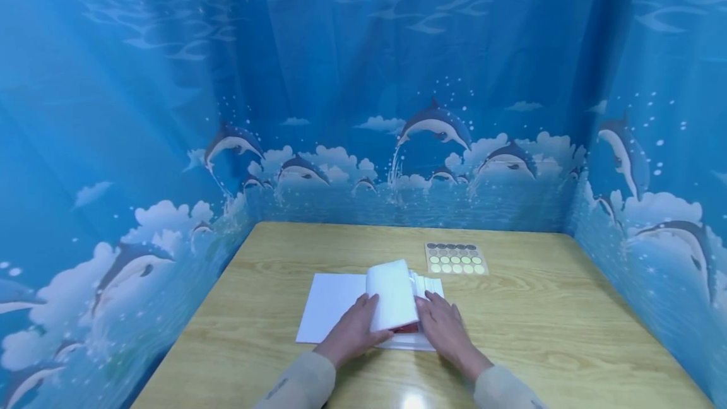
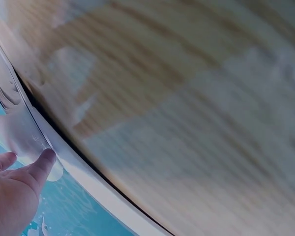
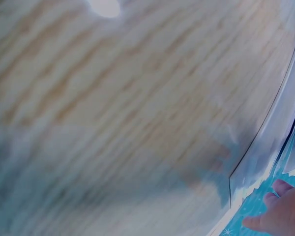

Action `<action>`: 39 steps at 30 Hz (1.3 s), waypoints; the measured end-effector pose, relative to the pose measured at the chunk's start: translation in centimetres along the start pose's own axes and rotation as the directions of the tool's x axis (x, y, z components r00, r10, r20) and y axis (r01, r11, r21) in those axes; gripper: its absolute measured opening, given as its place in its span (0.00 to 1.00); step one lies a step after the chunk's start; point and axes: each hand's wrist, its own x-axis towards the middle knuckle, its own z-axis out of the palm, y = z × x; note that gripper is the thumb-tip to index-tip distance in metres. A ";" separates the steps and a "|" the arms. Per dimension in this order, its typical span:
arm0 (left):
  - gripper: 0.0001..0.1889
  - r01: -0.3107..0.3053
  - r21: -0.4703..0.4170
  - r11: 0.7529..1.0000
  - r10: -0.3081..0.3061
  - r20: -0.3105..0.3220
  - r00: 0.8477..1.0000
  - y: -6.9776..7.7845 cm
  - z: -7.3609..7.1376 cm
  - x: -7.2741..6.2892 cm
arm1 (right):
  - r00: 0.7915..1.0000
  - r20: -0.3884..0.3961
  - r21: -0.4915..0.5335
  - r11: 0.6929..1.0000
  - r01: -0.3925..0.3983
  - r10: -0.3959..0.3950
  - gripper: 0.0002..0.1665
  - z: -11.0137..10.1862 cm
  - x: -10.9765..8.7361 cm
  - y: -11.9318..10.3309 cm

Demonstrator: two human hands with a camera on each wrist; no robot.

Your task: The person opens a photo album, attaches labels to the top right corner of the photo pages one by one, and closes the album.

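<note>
A white book [image 1: 332, 308] lies spread on the wooden table, its left cover flat. White pages [image 1: 392, 292] stand raised and curved over its middle, with a dark red patch [image 1: 406, 328] showing under their lower edge. My left hand [image 1: 353, 332] holds these pages at their left side, fingers along the edge and thumb near the lower corner. On the right part of the book rests my right hand [image 1: 445, 330], fingers extended, its thumb side close to the raised pages. The left wrist view shows fingertips at the book's edge [image 2: 93, 182]; the right wrist view shows loosely extended fingers [image 3: 280, 187].
Behind the book, to the right, lies a card [image 1: 456, 259] with rows of round dark, tan and pale yellow discs. Blue curtains [image 1: 352, 68] printed with dolphins surround the table [image 1: 568, 320] at the back and both sides.
</note>
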 end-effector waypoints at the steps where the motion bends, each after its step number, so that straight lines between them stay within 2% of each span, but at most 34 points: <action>1: 0.45 -0.003 0.006 1.000 0.003 -0.001 1.000 0.0 0.0 0.0 | 1.000 -0.003 0.006 1.000 0.000 0.000 0.31 0.0 0.0 0.0; 6: 0.42 -0.025 0.014 1.000 0.025 -0.009 1.000 0.1 -0.3 -0.4 | 1.000 -0.015 0.006 1.000 0.006 -0.006 0.28 -0.1 0.1 0.3; 10: 0.39 -0.026 -0.020 0.999 0.025 -0.013 1.000 0.1 -0.6 -0.6 | 0.998 0.013 -0.099 0.993 0.058 -0.057 0.25 0.1 0.0 0.8; 15: 0.37 -0.025 -0.027 0.999 0.025 -0.008 1.000 -0.1 -0.7 -0.8 | 0.993 0.057 -0.185 0.976 0.114 -0.105 0.29 0.3 -0.4 1.2; 29: 0.31 -0.053 -0.016 0.998 0.052 -0.074 0.996 -0.6 -0.6 -1.1 | 0.993 0.058 -0.184 0.976 0.116 -0.107 0.31 0.4 -0.6 1.0; 33: 0.29 -0.048 -0.020 0.999 0.047 -0.086 0.995 -0.6 -0.7 -1.3 | 0.993 0.065 -0.187 0.976 0.111 -0.100 0.31 0.5 -0.5 1.1; 39: 0.31 -0.017 -0.028 0.999 0.014 -0.097 0.995 -0.6 -0.6 -1.5 | 0.991 0.078 -0.191 0.974 0.119 -0.106 0.30 0.5 -0.7 1.1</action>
